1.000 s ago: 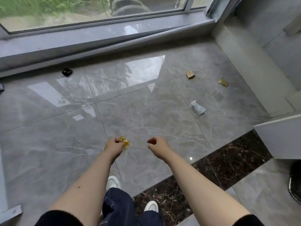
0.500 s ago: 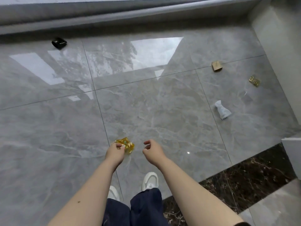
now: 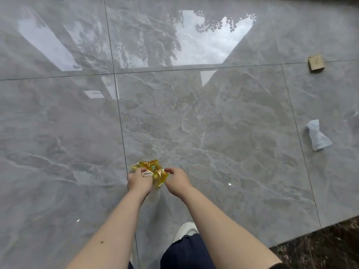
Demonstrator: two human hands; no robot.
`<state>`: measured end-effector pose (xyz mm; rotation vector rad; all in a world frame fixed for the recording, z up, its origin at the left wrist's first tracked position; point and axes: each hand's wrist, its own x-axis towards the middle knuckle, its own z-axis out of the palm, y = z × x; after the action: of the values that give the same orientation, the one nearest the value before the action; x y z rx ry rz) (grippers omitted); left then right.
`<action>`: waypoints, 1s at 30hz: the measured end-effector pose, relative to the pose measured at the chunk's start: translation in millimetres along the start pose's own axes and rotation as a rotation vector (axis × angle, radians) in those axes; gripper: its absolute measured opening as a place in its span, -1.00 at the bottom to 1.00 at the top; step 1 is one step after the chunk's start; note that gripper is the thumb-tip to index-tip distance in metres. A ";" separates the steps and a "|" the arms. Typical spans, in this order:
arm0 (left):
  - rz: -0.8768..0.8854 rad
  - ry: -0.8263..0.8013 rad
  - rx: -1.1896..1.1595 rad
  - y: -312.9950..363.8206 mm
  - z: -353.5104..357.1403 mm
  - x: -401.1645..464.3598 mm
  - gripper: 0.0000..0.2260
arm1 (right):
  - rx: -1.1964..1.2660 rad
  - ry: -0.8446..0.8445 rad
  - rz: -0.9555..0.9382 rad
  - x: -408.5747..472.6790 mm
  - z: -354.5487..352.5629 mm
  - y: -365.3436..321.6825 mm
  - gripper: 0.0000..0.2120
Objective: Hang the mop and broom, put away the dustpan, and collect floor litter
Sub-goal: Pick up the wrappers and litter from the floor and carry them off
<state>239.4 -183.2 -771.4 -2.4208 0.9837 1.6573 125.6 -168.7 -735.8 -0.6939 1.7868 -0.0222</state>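
A crumpled yellow plastic wrapper [image 3: 153,167] with a small white label is held over the grey floor tiles. My left hand [image 3: 138,181] grips its left side with thumb and fingers. My right hand [image 3: 175,181] touches its right edge with pinched fingers. A twisted white paper scrap [image 3: 317,135] lies on the floor at the right. A small brown cardboard piece [image 3: 316,63] lies further away at the upper right. No mop, broom or dustpan shows in the head view.
Glossy grey marble tiles [image 3: 213,123] reflect a window and foliage. A dark marble strip [image 3: 320,247] runs along the lower right. My white shoe [image 3: 185,229] and dark trouser leg [image 3: 182,253] are below my arms.
The view has tilted down and closer to the floor. My right hand has moved left onto the yellow wrapper that my left hand holds. The black object and gold piece have left the frame.
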 end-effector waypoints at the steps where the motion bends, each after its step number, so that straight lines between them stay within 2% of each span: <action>1: -0.007 -0.004 -0.025 -3.1 4.5 7.0 -0.68 | -0.001 -0.007 0.001 8.9 2.4 2.7 -0.63; 4: 0.009 -0.026 -0.071 -12.9 16.5 28.4 -0.68 | -0.010 -0.035 -0.001 33.9 10.9 10.1 -0.59; 8: 0.009 -0.024 -0.089 -20.7 24.9 44.4 -0.68 | 0.009 -0.110 0.055 51.2 19.7 14.3 -0.42; 12: 0.033 0.010 -0.148 -21.2 22.6 41.3 -0.70 | 0.139 -0.105 0.096 49.1 27.1 12.0 -0.41; 16: 0.066 -0.008 -0.176 -13.6 7.1 20.7 -0.73 | 0.282 0.054 0.131 30.7 17.3 5.2 -0.48; 20: 0.142 -0.034 -0.156 2.4 -15.4 -21.7 -0.73 | 0.085 0.195 0.073 -4.9 -10.2 -3.8 -0.38; 23: 0.170 -0.076 -0.156 19.6 -28.2 -52.6 -0.77 | 0.041 0.165 0.045 -32.6 -27.7 -14.8 -0.50; 26: 0.224 -0.109 -0.159 52.8 -35.9 -97.8 -0.83 | 0.167 0.169 0.018 -71.7 -60.3 -19.4 -0.68; 28: 0.241 -0.094 -0.145 71.3 -36.5 -122.4 -0.85 | 0.235 0.201 0.012 -94.2 -76.4 -20.8 -0.73; 30: 0.245 -0.110 -0.128 93.4 -31.5 -148.3 -0.79 | 0.292 0.246 0.016 -116.5 -97.9 -17.3 -0.75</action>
<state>183.2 -199.6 -603.2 -2.3327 1.2360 1.9650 65.9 -161.0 -594.9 -0.4808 1.9714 -0.3643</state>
